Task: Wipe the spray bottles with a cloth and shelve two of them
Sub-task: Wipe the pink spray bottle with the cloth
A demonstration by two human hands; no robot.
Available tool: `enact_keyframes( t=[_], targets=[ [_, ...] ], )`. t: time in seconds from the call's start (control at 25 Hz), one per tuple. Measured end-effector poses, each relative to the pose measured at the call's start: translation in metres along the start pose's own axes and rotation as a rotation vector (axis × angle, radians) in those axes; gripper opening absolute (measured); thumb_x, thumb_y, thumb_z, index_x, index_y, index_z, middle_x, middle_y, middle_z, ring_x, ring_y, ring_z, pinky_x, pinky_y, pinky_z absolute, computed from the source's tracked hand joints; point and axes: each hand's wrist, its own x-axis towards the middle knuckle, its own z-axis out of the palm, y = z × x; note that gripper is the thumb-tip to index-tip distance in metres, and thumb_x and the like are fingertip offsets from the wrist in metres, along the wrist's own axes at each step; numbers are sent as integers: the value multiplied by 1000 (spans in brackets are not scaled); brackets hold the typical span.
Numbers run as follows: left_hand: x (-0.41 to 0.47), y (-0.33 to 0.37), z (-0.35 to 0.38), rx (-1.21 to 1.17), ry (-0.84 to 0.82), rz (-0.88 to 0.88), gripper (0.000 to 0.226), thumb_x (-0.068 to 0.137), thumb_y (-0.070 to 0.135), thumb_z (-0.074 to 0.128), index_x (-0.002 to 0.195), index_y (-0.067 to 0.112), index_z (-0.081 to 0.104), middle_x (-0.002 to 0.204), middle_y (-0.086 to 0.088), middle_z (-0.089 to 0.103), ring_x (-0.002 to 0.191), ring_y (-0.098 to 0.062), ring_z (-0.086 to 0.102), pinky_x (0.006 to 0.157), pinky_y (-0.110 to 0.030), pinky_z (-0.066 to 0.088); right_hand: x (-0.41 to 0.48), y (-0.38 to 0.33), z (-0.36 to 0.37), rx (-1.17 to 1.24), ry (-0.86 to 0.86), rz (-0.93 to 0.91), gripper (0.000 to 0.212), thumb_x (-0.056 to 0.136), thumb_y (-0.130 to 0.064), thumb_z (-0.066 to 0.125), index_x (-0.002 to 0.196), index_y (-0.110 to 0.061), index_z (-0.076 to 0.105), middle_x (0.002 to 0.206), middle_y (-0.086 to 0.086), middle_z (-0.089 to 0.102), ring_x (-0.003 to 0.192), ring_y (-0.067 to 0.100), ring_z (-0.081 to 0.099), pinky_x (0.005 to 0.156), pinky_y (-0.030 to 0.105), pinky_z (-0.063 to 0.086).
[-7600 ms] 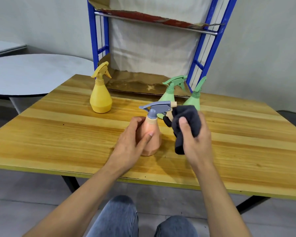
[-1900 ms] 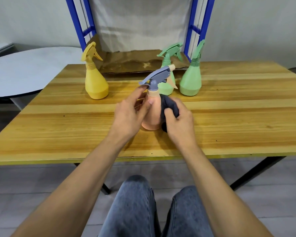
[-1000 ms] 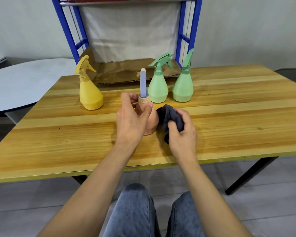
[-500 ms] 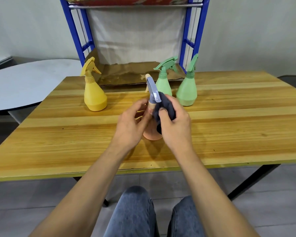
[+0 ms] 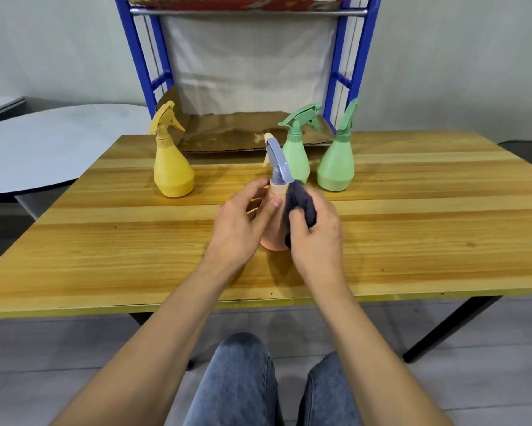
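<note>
Nearest the camera, two jeans-clad knees (image 5: 243,379) sit below the table (image 5: 105,256) edge. Just past that edge, at mid-table, the peach bottle (image 5: 272,241) stands upright between both hands. The left hand (image 5: 243,222) curls round its shoulder and neck, thumb on the near side. The right hand (image 5: 317,238) grips a bunched dark cloth (image 5: 300,204) and presses it to the bottle's right side just under the grey-blue trigger head (image 5: 278,162), whose nozzle points away from the camera. Hands and cloth hide most of the bottle's body; only its base rim and collar show.

Farther back a yellow bottle (image 5: 172,170) stands to the left, well apart. Two green bottles stand to the right, close together: the left green one (image 5: 295,161) has its base hidden behind the cloth, and the right green one (image 5: 335,170) is in full view. All the bottles show plain colour on their sides.

Behind them, brown cardboard (image 5: 228,133) lines the low shelf of a blue rack (image 5: 154,66), whose upper shelf is cut off by the frame's top. A grey round table (image 5: 43,149) lies at far left.
</note>
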Motion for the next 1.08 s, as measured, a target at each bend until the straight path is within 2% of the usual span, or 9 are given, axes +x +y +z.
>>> enact_keyframes(
  t=[0.12,0.32,0.4,0.52,0.64,0.76,0.84,0.96,1.08],
  targets=[
    [-1,0,1,16,0,-13,46,99,34,65,141,20,57,125,7,68,113,-2,63,95,-15,51,-5,17,-10,-90,-14,68,41,84,-29,48,121,-24,66,107,4,68,100,23,61,87,34,48],
    [-1,1,0,26,-11,9,41,100,32,64,139,20,59,124,9,69,110,4,63,87,-6,47,9,-12,-2,4,-14,-22,39,92,-21,56,129,-29,62,119,-5,62,110,9,56,95,21,44],
    [0,-1,0,28,-1,3,43,99,32,65,140,20,58,126,7,69,111,2,63,88,-5,47,2,-1,1,-13,11,-8,40,88,-25,53,126,-26,63,116,0,64,106,13,58,94,27,47],
    [-1,-2,4,30,14,-9,47,98,33,65,143,20,56,129,7,67,113,-1,62,95,-13,50,-8,20,-7,-92,18,63,41,82,-32,45,118,-23,65,103,4,67,97,23,60,86,41,50],
    [-1,-2,5,30,3,-10,47,99,35,64,143,20,57,130,4,68,114,0,63,98,-20,52,6,7,-7,-67,-10,54,39,85,-30,48,121,-27,64,110,1,66,102,19,60,89,35,50],
    [0,-3,2,-3,-18,-7,42,100,33,63,140,20,58,125,5,70,113,0,64,96,-27,55,11,-12,1,-2,4,-19,37,88,-20,56,124,-29,64,113,-6,62,102,6,54,87,13,40],
    [0,-6,2,1,-18,4,45,100,38,63,141,21,57,126,5,69,113,-3,64,96,-34,56,5,-1,1,-23,54,-27,37,85,-20,58,120,-24,65,110,-3,62,98,7,53,83,5,35],
    [0,-8,6,5,-8,-26,49,99,38,63,145,21,54,133,4,65,117,-6,63,98,-37,56,-7,27,-9,-148,19,24,37,83,-24,56,118,-20,65,110,4,64,99,20,57,80,15,35],
    [-3,-9,12,3,30,-11,48,101,35,61,145,19,52,133,4,59,116,-9,61,98,-40,55,-7,34,-12,-164,-3,48,36,85,-16,60,121,-22,64,111,5,63,99,20,56,79,17,32]
  ],
)
